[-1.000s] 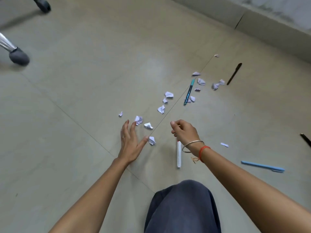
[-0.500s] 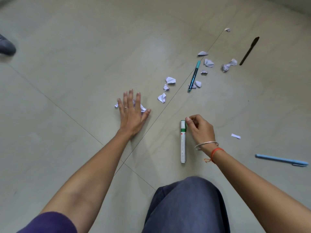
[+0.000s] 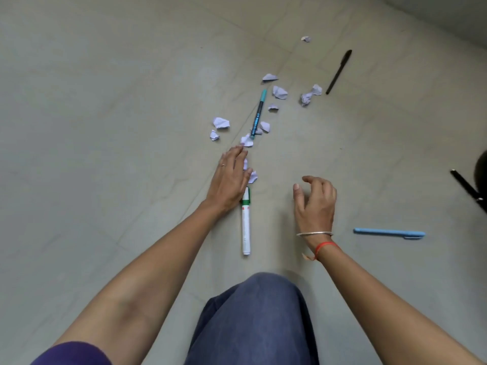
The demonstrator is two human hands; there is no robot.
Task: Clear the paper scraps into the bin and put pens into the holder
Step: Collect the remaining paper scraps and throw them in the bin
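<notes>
My left hand lies flat on the floor with its palm over a few paper scraps; one scrap pokes out at its right edge. A white marker with a green cap lies lengthwise just right of that wrist. My right hand hovers right of the marker, fingers curled apart, holding nothing. Several more crumpled scraps are scattered ahead around a teal pen. A black pen lies far right, a light blue pen near right. No bin or holder is in view.
A second black pen lies at the right edge beside a dark round object. My knee in blue trousers fills the bottom centre. The floor is pale tile, and a wall base runs along the top right.
My left hand has swept rightward across the floor, dragging scraps up beside the marker's cap. My right hand has let go of the marker and moved to its right, opening.
</notes>
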